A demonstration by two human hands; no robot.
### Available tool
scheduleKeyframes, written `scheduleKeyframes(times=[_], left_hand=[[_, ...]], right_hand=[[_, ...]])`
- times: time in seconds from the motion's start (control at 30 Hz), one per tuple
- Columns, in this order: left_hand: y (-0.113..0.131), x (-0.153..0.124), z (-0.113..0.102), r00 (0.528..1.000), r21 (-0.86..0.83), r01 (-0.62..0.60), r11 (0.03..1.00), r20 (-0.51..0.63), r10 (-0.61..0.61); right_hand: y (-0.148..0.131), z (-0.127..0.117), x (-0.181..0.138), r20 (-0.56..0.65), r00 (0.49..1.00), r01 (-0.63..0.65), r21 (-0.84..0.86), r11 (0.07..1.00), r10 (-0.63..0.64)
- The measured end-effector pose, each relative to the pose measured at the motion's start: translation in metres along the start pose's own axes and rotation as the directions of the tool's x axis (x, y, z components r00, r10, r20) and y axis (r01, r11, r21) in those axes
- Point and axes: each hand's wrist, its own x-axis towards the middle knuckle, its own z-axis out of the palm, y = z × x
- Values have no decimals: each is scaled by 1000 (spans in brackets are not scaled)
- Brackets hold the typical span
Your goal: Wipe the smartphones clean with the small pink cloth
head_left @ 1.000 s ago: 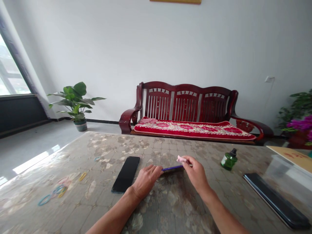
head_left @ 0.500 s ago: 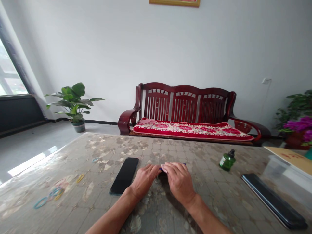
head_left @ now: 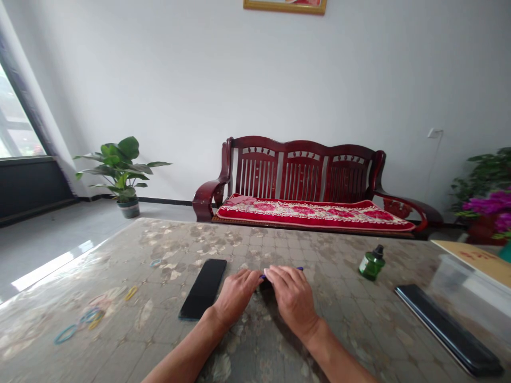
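Observation:
My left hand (head_left: 236,291) and my right hand (head_left: 290,292) meet close together just above the table. Both are closed on a thin purple stick (head_left: 300,268), one end of which pokes out past the right fingers. A short bit also shows in the gap between the two hands; the fingers cover the rest, so I cannot tell its exact kind. Left of my left hand a black smartphone (head_left: 203,290) lies flat, screen up. To the right of my right hand stands a green bottle (head_left: 372,264) with a black cap.
Several coloured elastic bands, among them a blue band (head_left: 66,334) and a yellow band (head_left: 131,293), lie on the patterned tablecloth (head_left: 167,351) at left. On the right are a long dark case (head_left: 445,327) and a clear plastic box (head_left: 467,287). Behind stands a wooden bench (head_left: 303,175).
Slightly more of the purple stick shows beyond my right fingers and between the hands. Both hands stay in nearly the same place.

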Motion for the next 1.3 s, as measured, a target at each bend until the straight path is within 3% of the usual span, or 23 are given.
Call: scheduleKeyframes(times=[0.17,0.4,0.67,0.97,1.1,1.2,1.3], left_hand=[[-1,0,-2,1000,-20,11,1000,8,-11],[-2,0,0,1000,-13,24,1000,11,-24],[1,1,-2,998,-20,-24,1000,51,25],[-6,0,0,1000,-1,7,1000,4,-7],[-6,1,-1,1000,-2,16,1000,-20,-16],[-5,2,-2,1000,8,29,1000,-12,-29],[-3,3,-4,999,22,39,999,24,-40]], right_hand=[[4,0,1,12,1000,11,5,1000,-11],[27,-7,-8,-23,996,-92,-35,995,91],[10,0,-3,-3,998,56,10,998,-56],[57,-9,-15,-15,992,-123,-13,992,123],[72,3,-26,-12,931,-357,158,920,364],[75,13,-32,57,827,-539,365,759,560],[76,20,-36,138,742,-620,514,593,656]])
